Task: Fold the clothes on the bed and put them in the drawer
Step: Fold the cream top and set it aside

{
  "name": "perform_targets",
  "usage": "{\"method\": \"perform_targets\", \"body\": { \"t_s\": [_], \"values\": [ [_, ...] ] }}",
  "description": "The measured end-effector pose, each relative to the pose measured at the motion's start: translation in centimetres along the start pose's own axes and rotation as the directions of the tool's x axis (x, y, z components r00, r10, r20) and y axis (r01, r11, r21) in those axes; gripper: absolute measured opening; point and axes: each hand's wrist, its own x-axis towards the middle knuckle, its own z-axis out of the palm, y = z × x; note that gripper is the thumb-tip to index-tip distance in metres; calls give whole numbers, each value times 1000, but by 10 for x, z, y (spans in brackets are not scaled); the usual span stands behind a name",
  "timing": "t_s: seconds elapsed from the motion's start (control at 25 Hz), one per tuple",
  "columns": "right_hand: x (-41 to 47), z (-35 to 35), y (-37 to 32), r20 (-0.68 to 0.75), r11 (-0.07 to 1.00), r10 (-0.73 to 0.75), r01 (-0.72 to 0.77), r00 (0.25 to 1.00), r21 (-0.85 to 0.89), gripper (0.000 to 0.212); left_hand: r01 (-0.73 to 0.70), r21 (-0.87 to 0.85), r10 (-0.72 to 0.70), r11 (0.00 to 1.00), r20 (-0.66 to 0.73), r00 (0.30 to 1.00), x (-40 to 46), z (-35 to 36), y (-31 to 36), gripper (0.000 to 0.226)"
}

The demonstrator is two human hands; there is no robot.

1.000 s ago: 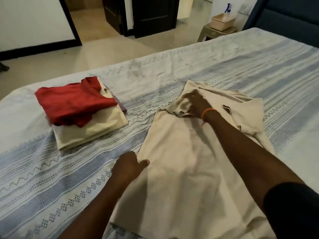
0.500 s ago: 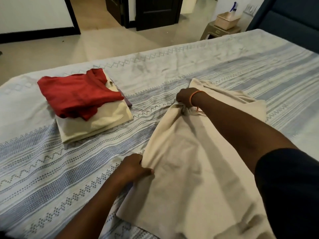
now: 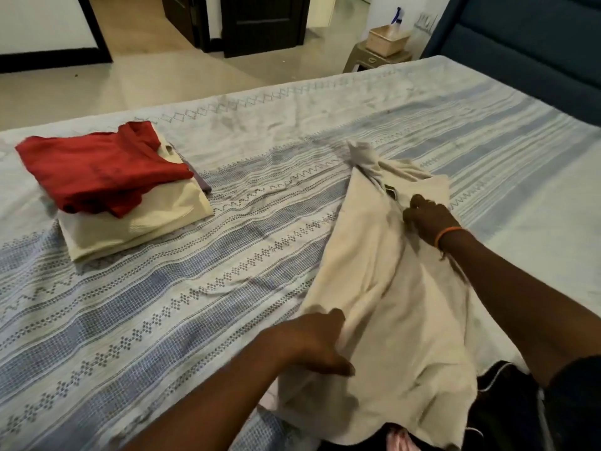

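Observation:
A beige shirt [image 3: 377, 288] lies lengthwise on the striped bed cover [image 3: 162, 304], its lower end hanging over the near edge. My left hand [image 3: 312, 343] grips the shirt's left edge near its lower part. My right hand [image 3: 426, 219], with an orange band on the wrist, pinches the cloth near the collar. To the far left sits a stack of folded clothes: a red garment [image 3: 97, 170] on top of a cream one [image 3: 140, 222], with a sliver of purple cloth showing at its right side.
Beyond the bed's far edge is bare floor with dark doors [image 3: 263, 21]. A small side table [image 3: 374, 60] with a tan box and a spray bottle stands by the blue headboard [image 3: 536, 53] at the right.
Both hands have carried the shirt's left side over to the right, so the shirt is narrower. My right hand went from the left shoulder to the collar area.

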Motion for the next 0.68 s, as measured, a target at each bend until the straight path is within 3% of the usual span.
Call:
{"method": "perform_targets", "body": {
  "t_s": [0.08,0.12,0.2,0.24,0.32,0.36,0.4,0.48,0.6,0.68],
  "values": [
    [-21,17,7,-28,984,133,-128,991,123,21,46,-132,-19,990,201,979,8,12,12,58],
    [-28,22,6,-58,962,186,-170,981,214,20,81,-246,-22,966,235,972,9,15,13,50],
    [-37,24,0,-113,909,225,-167,968,381,19,54,-332,-32,942,72,997,10,17,6,33],
    [-42,22,-7,-134,882,234,-152,963,447,19,32,-240,-60,970,-108,992,10,16,1,27],
    [-55,19,-28,-163,820,260,-129,952,557,11,109,-17,-105,994,-469,877,7,15,-13,23],
    [-61,20,-41,-166,789,263,-112,950,604,5,168,-19,-149,986,-564,812,6,16,-20,29],
    [-65,22,-55,-157,762,267,-109,951,638,9,217,-64,-213,974,-583,784,6,18,-29,38],
    [-60,28,-75,-102,717,315,-167,944,677,20,262,-140,-296,955,-518,802,8,26,-41,47],
    [-21,26,-84,-60,650,470,-299,881,699,42,233,-140,-271,962,-567,778,12,37,-46,33],
    [15,17,-79,-56,683,526,-381,849,623,49,193,-142,-238,971,-646,725,12,40,-45,29]
  ]
}}
